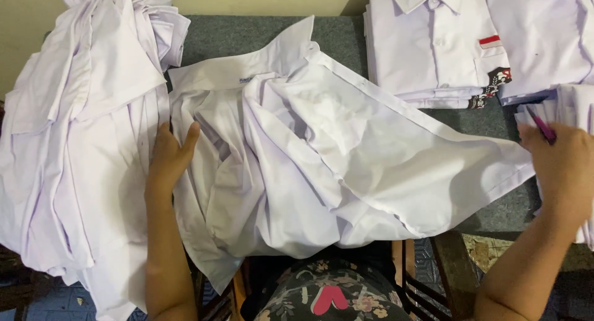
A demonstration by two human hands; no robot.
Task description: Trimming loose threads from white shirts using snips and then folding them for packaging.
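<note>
A white collared shirt (322, 147) lies spread and rumpled across the grey table (247, 36) in front of me. My left hand (170, 157) rests flat on its left edge, fingers together and thumb apart. Over at the right edge, my right hand (560, 166) is closed around a thin pink pen (541, 126), touching a stack of white cloth (572, 107).
A heap of unfolded white shirts (80, 123) hangs over the table's left side. Folded white shirts (433, 42) with a red-and-white chest patch are stacked at the back right, another pile (544, 36) beside them. Floral-patterned clothing (328, 293) shows at the bottom centre.
</note>
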